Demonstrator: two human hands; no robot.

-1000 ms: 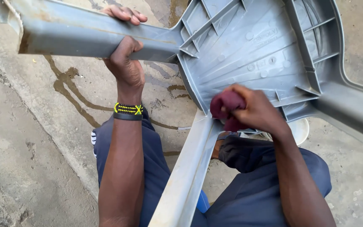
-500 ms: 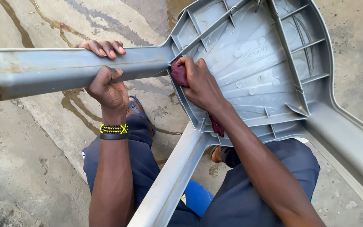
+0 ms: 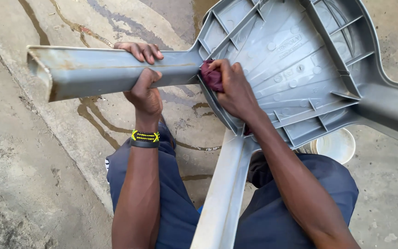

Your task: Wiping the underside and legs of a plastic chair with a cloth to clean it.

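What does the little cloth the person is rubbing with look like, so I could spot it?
Find the big grey plastic chair turned upside down, then the corner where its leg, gripped by the left hand, joins the ribbed underside. There the right hand presses a small crumpled dark red cloth. It is the only red, soft thing against all that hard grey plastic.

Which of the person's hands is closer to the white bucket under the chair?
Right. The right hand presses a maroon cloth on the chair's underside, up-left of the white bucket. The left hand grips the chair leg, farther left.
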